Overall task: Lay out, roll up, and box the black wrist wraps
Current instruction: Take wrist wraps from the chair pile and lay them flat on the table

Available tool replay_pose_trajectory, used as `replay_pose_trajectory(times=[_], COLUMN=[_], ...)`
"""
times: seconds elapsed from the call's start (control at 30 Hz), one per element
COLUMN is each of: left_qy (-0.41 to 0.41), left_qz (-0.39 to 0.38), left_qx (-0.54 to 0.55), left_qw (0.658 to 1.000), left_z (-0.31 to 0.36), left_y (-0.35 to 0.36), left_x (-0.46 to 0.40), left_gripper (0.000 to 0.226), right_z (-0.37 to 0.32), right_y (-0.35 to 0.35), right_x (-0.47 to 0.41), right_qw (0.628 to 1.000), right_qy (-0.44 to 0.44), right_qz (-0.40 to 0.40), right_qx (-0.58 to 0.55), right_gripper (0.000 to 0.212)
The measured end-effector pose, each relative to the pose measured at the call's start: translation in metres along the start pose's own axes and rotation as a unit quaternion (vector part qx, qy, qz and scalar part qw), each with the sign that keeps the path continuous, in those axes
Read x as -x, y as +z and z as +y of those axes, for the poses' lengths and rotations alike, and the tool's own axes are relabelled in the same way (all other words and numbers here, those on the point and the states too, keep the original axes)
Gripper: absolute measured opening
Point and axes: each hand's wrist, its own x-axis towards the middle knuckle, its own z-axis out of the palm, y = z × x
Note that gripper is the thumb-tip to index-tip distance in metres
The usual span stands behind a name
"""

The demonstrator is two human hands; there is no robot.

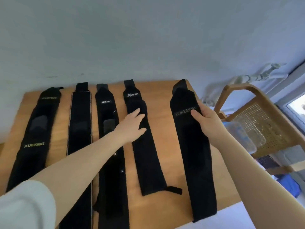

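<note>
Several black wrist wraps lie stretched out side by side on a wooden table (163,129). My left hand (132,124) rests flat, fingers straight, on the wrap marked XTEP (145,146). My right hand (206,119) grips the right edge of the rightmost wrap, marked GOKEERS (193,146), thumb on top near the lettering. Left of these lie a wrap with a small white logo (107,129), a wrap with pale edging (80,123) and the XUEYING wrap (33,139). No box is in view.
A wooden chair with a woven cane back (257,123) stands right of the table, a clear plastic container (242,138) on its seat. A pale wall runs behind the table. The near table edge lies at the lower right.
</note>
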Motion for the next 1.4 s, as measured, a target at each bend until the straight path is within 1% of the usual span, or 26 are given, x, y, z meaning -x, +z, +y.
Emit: replay_pose_trajectory(times=[0.07,0.17,0.27,0.33,0.4,0.47,0.57,0.6,0.63,0.67,0.7,0.73,0.8,0.83,0.9,0.93,1.0,1.13,1.23,1.33,1.4], left_qy=[-0.018,-0.061,-0.090,-0.099,-0.105,-0.107,-0.113,-0.114,-0.115,-0.116,-0.117,-0.117,-0.119,-0.120,-0.120,-0.121,-0.119,-0.112,-0.110,-0.112,-0.103], left_qz=[0.015,0.021,-0.012,-0.029,-0.034,-0.048,-0.064,-0.066,-0.068,-0.071,-0.073,-0.074,-0.075,-0.073,-0.069,-0.066,-0.061,-0.048,-0.046,-0.049,-0.036], left_qx=[-0.061,-0.102,-0.138,-0.133,-0.131,-0.147,-0.157,-0.157,-0.159,-0.161,-0.163,-0.163,-0.159,-0.155,-0.147,-0.144,-0.146,-0.153,-0.161,-0.169,-0.170], left_qw=[0.998,0.993,0.986,0.986,0.985,0.982,0.979,0.979,0.978,0.978,0.977,0.977,0.977,0.978,0.979,0.980,0.980,0.981,0.980,0.978,0.979], left_z=[-0.003,-0.009,-0.016,-0.020,-0.023,-0.027,-0.032,-0.033,-0.032,-0.032,-0.031,-0.029,-0.028,-0.028,-0.028,-0.028,-0.030,-0.034,-0.035,-0.034,-0.032], left_y=[0.000,-0.002,0.002,0.011,0.020,0.029,0.037,0.038,0.038,0.038,0.037,0.037,0.035,0.035,0.034,0.035,0.036,0.039,0.039,0.038,0.035], left_x=[-0.028,-0.064,-0.089,-0.096,-0.099,-0.100,-0.099,-0.099,-0.099,-0.099,-0.098,-0.098,-0.098,-0.098,-0.098,-0.099,-0.100,-0.100,-0.099,-0.098,-0.093], left_gripper=[0.074,0.088,0.100,0.107,0.114,0.117,0.118,0.118,0.119,0.119,0.121,0.122,0.123,0.123,0.123,0.123,0.123,0.123,0.123,0.122,0.119], right_z=[0.007,0.012,0.015,0.024,0.040,0.060,0.086,0.092,0.095,0.095,0.094,0.094,0.100,0.108,0.124,0.130,0.134,0.124,0.117,0.113,0.107], right_y=[0.000,0.006,0.014,0.023,0.035,0.047,0.059,0.062,0.064,0.065,0.065,0.064,0.061,0.059,0.055,0.055,0.062,0.081,0.093,0.100,0.095], right_x=[-0.047,-0.106,-0.150,-0.173,-0.191,-0.206,-0.226,-0.230,-0.231,-0.226,-0.216,-0.203,-0.167,-0.150,-0.129,-0.127,-0.135,-0.160,-0.171,-0.176,-0.174], right_qw=[0.999,0.997,0.992,0.989,0.989,0.992,0.994,0.992,0.981,0.958,0.935,0.917,0.877,0.852,0.812,0.803,0.798,0.803,0.806,0.803,0.798], right_qy=[0.019,0.041,0.032,0.031,0.035,0.051,0.056,0.046,0.029,0.001,-0.045,-0.099,-0.187,-0.203,-0.188,-0.174,-0.155,-0.139,-0.132,-0.125,-0.126], right_qz=[-0.024,-0.055,-0.093,-0.120,-0.124,-0.107,-0.092,-0.086,-0.068,-0.043,-0.025,-0.029,-0.087,-0.126,-0.181,-0.193,-0.196,-0.175,-0.174,-0.174,-0.176], right_qx=[-0.014,-0.042,-0.075,-0.081,-0.069,-0.047,0.027,0.084,0.178,0.283,0.350,0.385,0.434,0.466,0.521,0.537,0.548,0.552,0.550,0.556,0.563], right_gripper=[0.030,0.029,0.026,0.026,0.027,0.029,0.036,0.043,0.052,0.060,0.065,0.067,0.067,0.069,0.069,0.068,0.068,0.068,0.067,0.067,0.067])
